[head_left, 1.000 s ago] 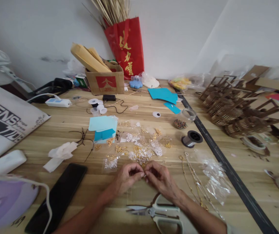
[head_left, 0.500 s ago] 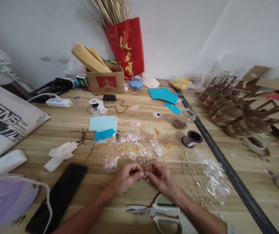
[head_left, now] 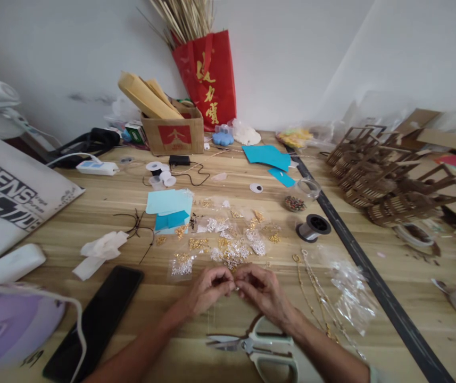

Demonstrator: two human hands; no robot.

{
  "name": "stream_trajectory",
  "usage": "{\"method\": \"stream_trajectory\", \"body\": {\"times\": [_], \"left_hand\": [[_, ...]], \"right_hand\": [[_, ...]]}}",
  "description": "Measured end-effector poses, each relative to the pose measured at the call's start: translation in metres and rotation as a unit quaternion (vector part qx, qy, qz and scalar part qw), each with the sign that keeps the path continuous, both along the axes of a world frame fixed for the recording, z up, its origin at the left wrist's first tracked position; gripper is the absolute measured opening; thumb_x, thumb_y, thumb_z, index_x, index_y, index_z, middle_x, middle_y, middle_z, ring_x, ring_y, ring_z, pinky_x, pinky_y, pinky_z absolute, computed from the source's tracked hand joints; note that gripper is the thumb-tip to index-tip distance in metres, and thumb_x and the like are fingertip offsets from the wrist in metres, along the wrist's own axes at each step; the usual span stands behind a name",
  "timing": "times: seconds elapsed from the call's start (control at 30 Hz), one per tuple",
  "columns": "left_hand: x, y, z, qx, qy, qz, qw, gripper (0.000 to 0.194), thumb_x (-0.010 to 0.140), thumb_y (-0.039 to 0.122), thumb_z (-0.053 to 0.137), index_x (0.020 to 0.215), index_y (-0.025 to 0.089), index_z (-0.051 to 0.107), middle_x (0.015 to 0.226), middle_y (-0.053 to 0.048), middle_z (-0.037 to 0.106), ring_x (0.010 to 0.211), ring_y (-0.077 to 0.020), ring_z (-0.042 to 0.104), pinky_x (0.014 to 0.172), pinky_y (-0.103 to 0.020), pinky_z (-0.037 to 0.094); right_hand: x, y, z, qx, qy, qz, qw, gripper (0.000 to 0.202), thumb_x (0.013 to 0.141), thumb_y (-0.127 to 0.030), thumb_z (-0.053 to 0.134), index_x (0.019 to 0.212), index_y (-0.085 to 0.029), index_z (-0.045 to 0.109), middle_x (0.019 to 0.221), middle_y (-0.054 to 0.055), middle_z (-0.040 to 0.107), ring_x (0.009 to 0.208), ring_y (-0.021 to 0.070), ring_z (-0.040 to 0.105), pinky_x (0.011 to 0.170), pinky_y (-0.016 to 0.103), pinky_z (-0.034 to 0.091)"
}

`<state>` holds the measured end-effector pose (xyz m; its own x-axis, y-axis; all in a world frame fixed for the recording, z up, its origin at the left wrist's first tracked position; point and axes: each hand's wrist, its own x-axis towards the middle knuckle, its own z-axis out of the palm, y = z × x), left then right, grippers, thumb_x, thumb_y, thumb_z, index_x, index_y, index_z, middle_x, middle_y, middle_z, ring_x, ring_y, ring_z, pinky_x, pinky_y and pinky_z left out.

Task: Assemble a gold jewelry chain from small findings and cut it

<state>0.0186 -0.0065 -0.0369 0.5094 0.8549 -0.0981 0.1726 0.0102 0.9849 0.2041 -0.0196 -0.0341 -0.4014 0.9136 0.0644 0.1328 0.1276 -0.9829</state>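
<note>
My left hand (head_left: 210, 290) and my right hand (head_left: 263, 291) meet fingertip to fingertip above the wooden table, each closed in a pinch. A tiny pale piece shows between them, too small to name. Below my left hand a faint thin strand hangs down. Just beyond my fingers lies a heap of small silver and gold jewelry findings (head_left: 233, 252), with small clear bags (head_left: 182, 266) of similar pieces around it. Scissors with pale green handles (head_left: 273, 352) lie under my right wrist, blades partly apart and pointing left.
On the right are gold and silver chains (head_left: 315, 298), crumpled clear plastic (head_left: 353, 292), a wire spool (head_left: 314, 227) and a jar of beads (head_left: 301, 197). A black phone (head_left: 96, 324) and white tissue (head_left: 102, 252) lie left. Brown baskets (head_left: 391, 181) stand far right, beyond a dark strip.
Both hands keep their pinch in nearly the same place. The fingers of my right hand have dipped very slightly.
</note>
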Motion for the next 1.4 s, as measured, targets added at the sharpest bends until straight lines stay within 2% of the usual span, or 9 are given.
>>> {"method": "stream_trajectory", "body": {"times": [0.13,0.23,0.5,0.67,0.9,1.2,1.4], "left_hand": [[-0.001,0.001,0.002,0.001,0.003,-0.016,1.0,0.018,0.08,0.028,0.056,0.069,0.014,0.058,0.062,0.001,0.055,0.061,-0.0121,0.049,0.058,-0.022,0.036],[-0.003,0.001,0.004,-0.006,0.016,-0.033,0.999,0.015,0.079,0.026,0.058,0.07,0.014,0.059,0.064,0.001,0.055,0.062,-0.0119,0.048,0.059,-0.022,0.036],[-0.007,0.003,0.001,-0.013,0.04,-0.056,0.998,0.018,0.076,0.03,0.062,0.071,0.013,0.062,0.067,0.0,0.057,0.064,-0.0127,0.05,0.057,-0.021,0.037],[-0.006,0.004,0.009,-0.022,0.038,-0.077,0.996,0.018,0.077,0.031,0.062,0.071,0.014,0.063,0.065,0.0,0.059,0.062,-0.012,0.049,0.058,-0.021,0.037],[-0.006,0.003,0.014,-0.058,0.015,-0.091,0.994,0.018,0.076,0.032,0.064,0.071,0.014,0.064,0.063,0.001,0.06,0.06,-0.0113,0.049,0.057,-0.021,0.038],[-0.008,0.002,0.006,-0.068,-0.014,-0.087,0.994,0.021,0.081,0.034,0.061,0.076,0.014,0.06,0.072,-0.001,0.06,0.069,-0.0132,0.053,0.065,-0.023,0.041],[-0.008,0.003,0.003,-0.086,-0.049,-0.079,0.992,0.027,0.08,0.04,0.063,0.077,0.013,0.059,0.072,-0.001,0.058,0.069,-0.0133,0.052,0.064,-0.023,0.039]], "right_hand": [[0.0,0.003,0.002,-0.101,0.093,0.04,0.99,0.025,0.083,-0.036,0.067,0.095,-0.017,0.056,0.072,0.001,0.064,0.056,0.0097,0.056,0.053,0.021,0.046],[0.001,0.005,0.006,-0.149,0.116,0.06,0.98,0.028,0.079,-0.037,0.072,0.091,-0.016,0.057,0.068,-0.002,0.061,0.052,0.0078,0.054,0.05,0.019,0.045],[0.003,0.007,0.009,-0.177,0.092,0.076,0.977,0.029,0.074,-0.039,0.074,0.077,-0.014,0.06,0.061,-0.003,0.058,0.048,0.0071,0.054,0.048,0.02,0.046],[0.004,0.008,0.012,-0.196,0.086,0.099,0.972,0.03,0.074,-0.041,0.074,0.074,-0.014,0.061,0.06,-0.003,0.058,0.048,0.0075,0.053,0.049,0.02,0.045],[0.005,0.007,0.013,-0.194,0.07,0.116,0.972,0.031,0.078,-0.044,0.069,0.075,-0.014,0.061,0.058,-0.003,0.056,0.049,0.0082,0.052,0.05,0.021,0.041],[0.006,0.005,0.01,-0.136,0.038,0.11,0.984,0.031,0.085,-0.045,0.062,0.077,-0.015,0.058,0.06,-0.002,0.055,0.052,0.0092,0.052,0.053,0.021,0.042],[0.005,0.003,0.007,-0.11,0.032,0.094,0.989,0.032,0.087,-0.046,0.059,0.078,-0.016,0.055,0.061,-0.002,0.056,0.053,0.0098,0.052,0.053,0.021,0.04]]}}
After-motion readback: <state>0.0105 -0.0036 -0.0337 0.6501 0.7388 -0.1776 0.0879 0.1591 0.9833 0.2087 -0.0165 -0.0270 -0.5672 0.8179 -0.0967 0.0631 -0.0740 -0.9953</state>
